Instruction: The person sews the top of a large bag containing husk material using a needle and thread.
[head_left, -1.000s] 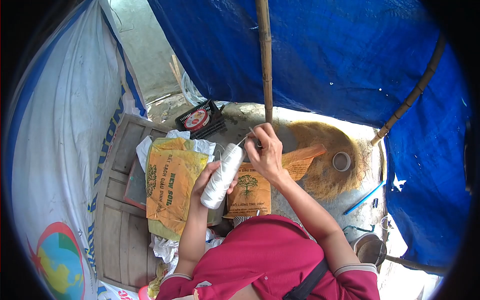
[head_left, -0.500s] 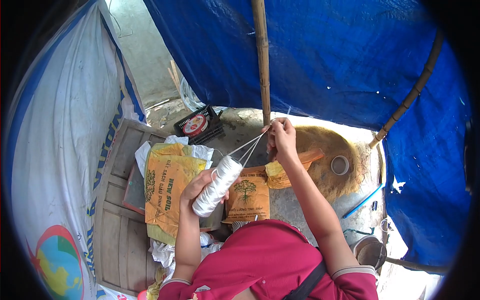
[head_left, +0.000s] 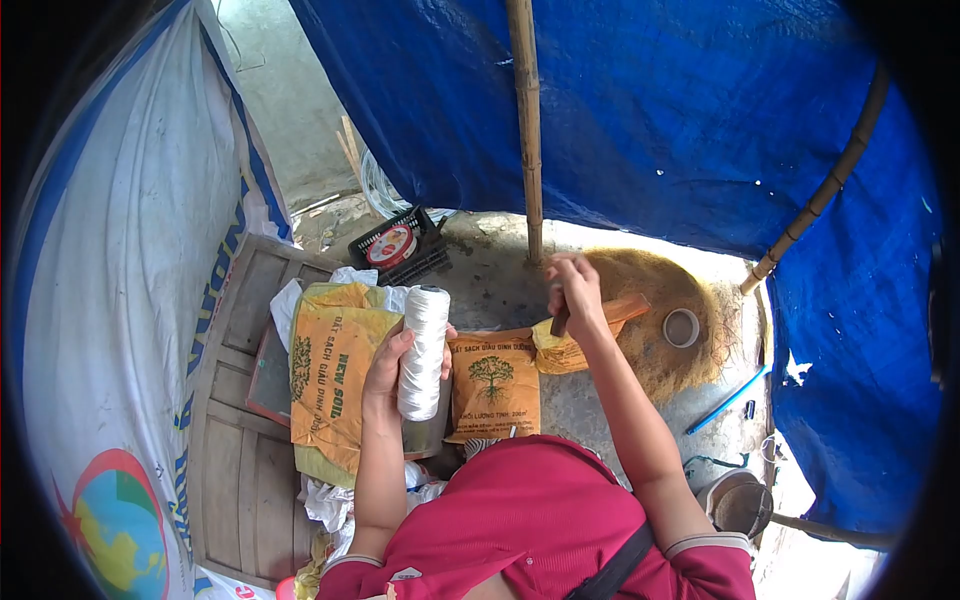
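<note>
My left hand [head_left: 385,365] is wrapped round a spool of white twine [head_left: 425,350], which stands nearly upright over the orange printed bags. To the right, my right hand [head_left: 575,290] is raised with its fingers curled. A short dark brown piece [head_left: 560,321], like a handle, sticks out below those fingers; its kind is hard to make out. No strand shows clearly between the two hands. Beneath them lie an orange soil bag [head_left: 345,385] and a flat orange bag with a tree print [head_left: 492,388].
A bamboo pole [head_left: 527,130] stands in front of a blue tarp [head_left: 670,110]. A black basket [head_left: 400,248] holding a red-rimmed lid is at the back. Brown grainy material [head_left: 640,275] lies on the floor with a round cup [head_left: 681,328]. Wooden panels [head_left: 240,450] are at left.
The spool has swung from a tilt to nearly upright. Strands stretched between the spool and my right hand no longer show. My right hand has moved slightly right and down.
</note>
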